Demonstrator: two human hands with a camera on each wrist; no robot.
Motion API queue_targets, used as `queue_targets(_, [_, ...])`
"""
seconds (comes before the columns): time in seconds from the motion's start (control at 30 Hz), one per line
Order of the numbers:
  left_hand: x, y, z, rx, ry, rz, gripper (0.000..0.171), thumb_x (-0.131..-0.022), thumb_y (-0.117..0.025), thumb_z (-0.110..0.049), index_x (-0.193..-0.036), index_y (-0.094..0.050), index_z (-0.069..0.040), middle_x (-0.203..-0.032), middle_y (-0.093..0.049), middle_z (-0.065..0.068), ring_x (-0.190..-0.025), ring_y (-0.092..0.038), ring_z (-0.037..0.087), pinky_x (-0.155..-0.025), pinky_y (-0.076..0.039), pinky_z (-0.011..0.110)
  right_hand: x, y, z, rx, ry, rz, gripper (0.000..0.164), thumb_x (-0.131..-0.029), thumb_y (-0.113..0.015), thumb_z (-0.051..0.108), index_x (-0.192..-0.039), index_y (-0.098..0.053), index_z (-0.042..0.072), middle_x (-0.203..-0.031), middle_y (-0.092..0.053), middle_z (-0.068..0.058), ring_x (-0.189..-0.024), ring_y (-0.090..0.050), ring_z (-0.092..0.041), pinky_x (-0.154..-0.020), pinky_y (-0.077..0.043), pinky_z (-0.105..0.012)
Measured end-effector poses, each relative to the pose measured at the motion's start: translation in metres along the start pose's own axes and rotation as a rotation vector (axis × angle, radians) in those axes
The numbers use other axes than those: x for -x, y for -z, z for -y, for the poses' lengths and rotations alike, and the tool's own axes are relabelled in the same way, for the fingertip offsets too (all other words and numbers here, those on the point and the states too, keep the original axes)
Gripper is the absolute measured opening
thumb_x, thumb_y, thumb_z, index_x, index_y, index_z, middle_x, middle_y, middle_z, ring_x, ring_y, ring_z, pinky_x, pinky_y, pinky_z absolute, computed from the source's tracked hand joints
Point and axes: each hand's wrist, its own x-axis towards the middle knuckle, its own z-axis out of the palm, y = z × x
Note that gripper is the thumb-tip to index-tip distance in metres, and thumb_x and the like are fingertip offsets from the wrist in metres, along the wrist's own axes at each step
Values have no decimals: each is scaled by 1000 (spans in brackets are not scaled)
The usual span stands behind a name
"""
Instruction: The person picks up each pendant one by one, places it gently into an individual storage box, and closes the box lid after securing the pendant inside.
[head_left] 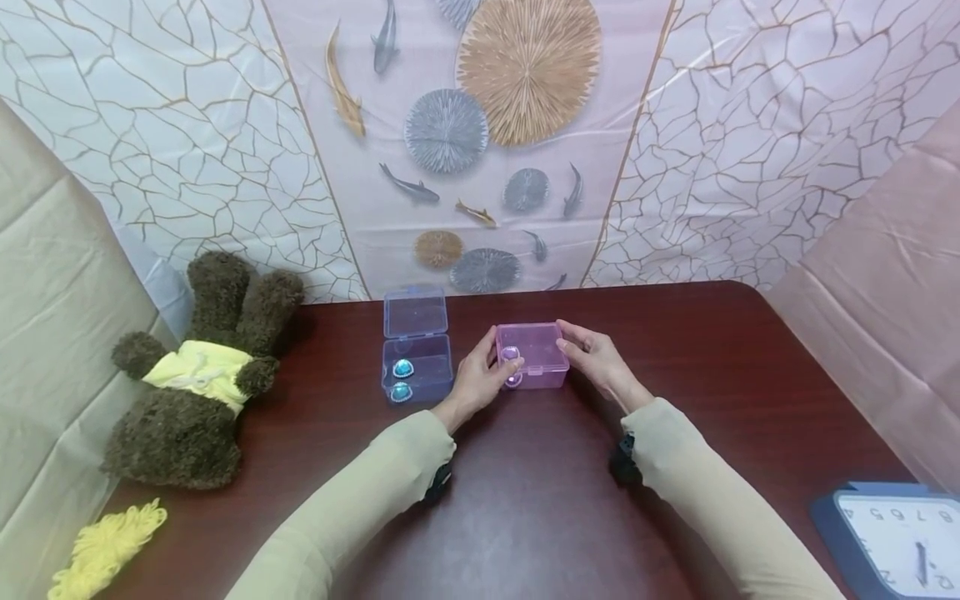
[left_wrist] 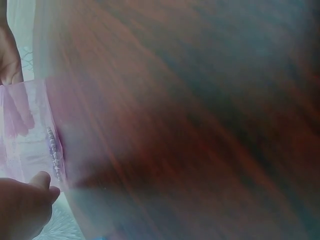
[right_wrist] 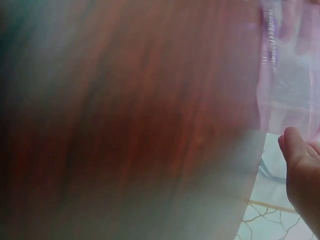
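Observation:
A translucent pink plastic box (head_left: 542,358) with its lid down is held between both hands, near the back of the table. My left hand (head_left: 476,379) grips its left side, thumb over the front. At the opposite side, my right hand (head_left: 598,360) has its thumb by the right edge and fingers at the back corner. Two purple gems (head_left: 511,354) show through the box's left part; in the left wrist view a gem's beaded rim (left_wrist: 53,150) is seen edge-on. Left of it stands a blue box (head_left: 431,375), lid raised, with two blue gems (head_left: 402,367) inside.
A brown plush toy (head_left: 180,433) in a yellow top lies at the left, with a bundle of yellow yarn (head_left: 108,546) in front of it. At the right front edge is a blue-framed clock (head_left: 900,533). A patterned curtain (head_left: 480,192) hangs behind the table (head_left: 510,508).

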Motion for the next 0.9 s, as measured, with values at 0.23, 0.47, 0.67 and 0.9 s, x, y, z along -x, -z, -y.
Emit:
queue_targets(0.23, [2,5,1,-93,4,-21,78,-88,-67,-22,-148,-22,-2,-150,-34,14,-133,-41,24,-104,-41,34,-1,-9,-2,-30,-45,2,52,-98,-50,12,-144,-32,-1,-147,-35,-22,-133,-39,-31,-106,-37,-37])
queue_targets(0.47, [6,6,-12,-281,-94,-56,75,-87,-66,-24,-145,-27,5,-147,-35,21,-133,-40,29,-111,-34,38,1,-8,3,-147,-128,-2,53,-98,-48,7,-146,-28,-2,-148,-33,-22,-131,-39,-33,-103,-40,-30])
queue_targets(0.67, [22,33,-36,-153,-134,-2,83,-85,-69,-27,-148,-22,-2,-153,-27,13,-136,-35,26,-107,-38,36,6,1,23,-204,-98,-133,52,-97,-48,8,-143,-30,-7,-143,-41,-21,-122,-51,-19,-99,-44,-23])
queue_targets(0.9, [38,111,-27,77,-111,-113,90,-82,-74,-16,-150,-17,-6,-155,-22,10,-141,-26,22,-113,-29,35,1,-23,65,-575,-3,-314,37,-93,-52,-2,-129,-45,-10,-88,-70,6,-87,-67,-6,-90,-51,-21])
